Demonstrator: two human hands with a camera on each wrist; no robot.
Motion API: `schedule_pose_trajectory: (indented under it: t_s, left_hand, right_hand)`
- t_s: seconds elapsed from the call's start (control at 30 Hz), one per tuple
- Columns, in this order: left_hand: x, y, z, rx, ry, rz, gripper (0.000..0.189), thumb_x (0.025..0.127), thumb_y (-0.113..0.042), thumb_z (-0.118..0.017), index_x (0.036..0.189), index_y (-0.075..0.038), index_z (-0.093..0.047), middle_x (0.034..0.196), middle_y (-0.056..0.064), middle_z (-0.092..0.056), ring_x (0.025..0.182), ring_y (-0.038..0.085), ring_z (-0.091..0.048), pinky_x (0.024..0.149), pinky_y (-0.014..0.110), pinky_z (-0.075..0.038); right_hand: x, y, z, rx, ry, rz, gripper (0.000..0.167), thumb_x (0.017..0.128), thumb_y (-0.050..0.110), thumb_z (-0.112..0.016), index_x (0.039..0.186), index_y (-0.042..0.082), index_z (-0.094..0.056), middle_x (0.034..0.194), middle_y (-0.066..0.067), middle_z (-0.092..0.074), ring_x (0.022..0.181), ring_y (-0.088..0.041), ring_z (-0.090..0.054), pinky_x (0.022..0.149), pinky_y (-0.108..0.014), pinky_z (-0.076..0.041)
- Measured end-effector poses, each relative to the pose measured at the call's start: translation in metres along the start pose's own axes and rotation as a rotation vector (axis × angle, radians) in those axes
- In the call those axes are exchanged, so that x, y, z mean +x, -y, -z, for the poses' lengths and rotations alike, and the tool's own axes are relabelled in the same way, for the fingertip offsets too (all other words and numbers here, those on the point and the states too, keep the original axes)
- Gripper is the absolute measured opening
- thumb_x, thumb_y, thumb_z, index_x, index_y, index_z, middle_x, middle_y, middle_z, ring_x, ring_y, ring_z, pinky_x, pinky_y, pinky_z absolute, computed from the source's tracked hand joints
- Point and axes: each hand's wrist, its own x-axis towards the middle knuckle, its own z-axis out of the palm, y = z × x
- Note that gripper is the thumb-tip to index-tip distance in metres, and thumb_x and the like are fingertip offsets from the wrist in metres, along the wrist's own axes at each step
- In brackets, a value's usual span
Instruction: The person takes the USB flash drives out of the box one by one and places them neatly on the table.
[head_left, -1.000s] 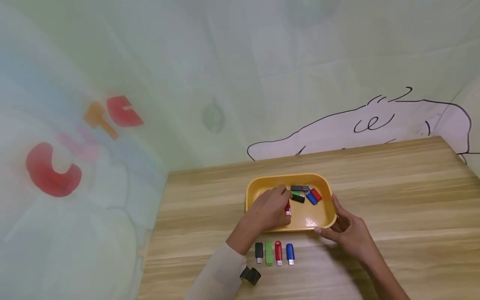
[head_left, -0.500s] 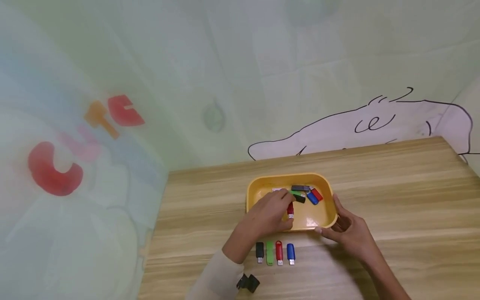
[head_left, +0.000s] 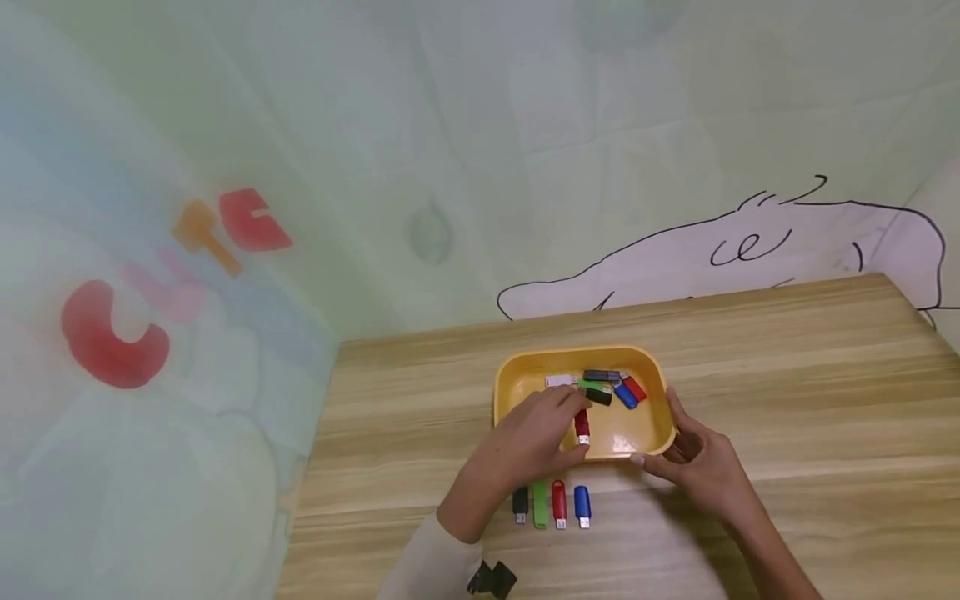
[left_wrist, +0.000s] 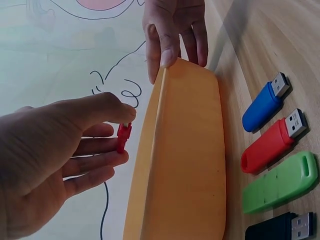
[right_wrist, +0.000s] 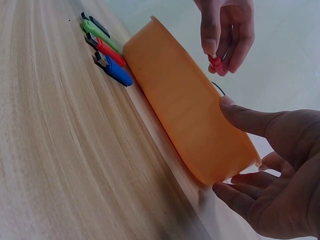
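Note:
My left hand (head_left: 528, 429) pinches a red USB flash drive (head_left: 582, 425) between thumb and fingers, above the yellow tray (head_left: 506, 371). In the left wrist view this red drive (left_wrist: 123, 135) is clear of the tray's rim. My right hand (head_left: 701, 467) grips the tray's near right corner, its thumb on the rim and its fingers against the outer side. Inside the tray lie a white drive (head_left: 560, 380), a dark grey one (head_left: 602, 376), a black one (head_left: 598, 397), a blue one (head_left: 626, 395) and a red one (head_left: 634, 387). A green piece (head_left: 592, 386) is partly covered.
In front of the tray, a row on the wooden table (head_left: 787, 375) holds a black drive (left_wrist: 272, 227), a green drive (left_wrist: 280, 182), a red drive (left_wrist: 270, 145) and a blue drive (left_wrist: 263, 106). A printed curtain (head_left: 450, 167) hangs behind the table.
My left hand has drawn slightly toward the near side with the red flash drive, uncovering the white drive in the tray. My right hand stays on the corner.

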Motion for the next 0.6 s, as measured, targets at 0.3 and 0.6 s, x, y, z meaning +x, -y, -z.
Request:
schedule_pose_trajectory:
  t_s: [0.3,0.6]
  left_hand:
    - [-0.006,-0.006,0.002,-0.042,0.021,0.005,0.054,0.096,-0.037,-0.080,0.140,-0.010,-0.063,0.137,0.002,-0.067,0.124,0.015,-0.065,0.111,0.027,-0.051]
    - [-0.013,-0.011,0.002,-0.020,-0.026,-0.061,0.053,0.095,-0.038,-0.081,0.137,-0.011,-0.065,0.133,0.001,-0.069,0.117,0.013,-0.066,0.108,0.024,-0.053]
  right_hand:
    - [0.001,0.000,0.002,0.006,-0.005,-0.009,0.111,0.085,0.018,-0.091,0.167,0.004,-0.018,0.173,-0.021,-0.021,0.150,-0.042,-0.043,0.100,-0.017,-0.051]
    - [-0.001,0.000,0.001,0.040,-0.001,0.006,0.108,0.085,0.011,-0.090,0.166,0.002,-0.020,0.173,-0.021,-0.020,0.148,-0.040,-0.044,0.100,-0.019,-0.052]
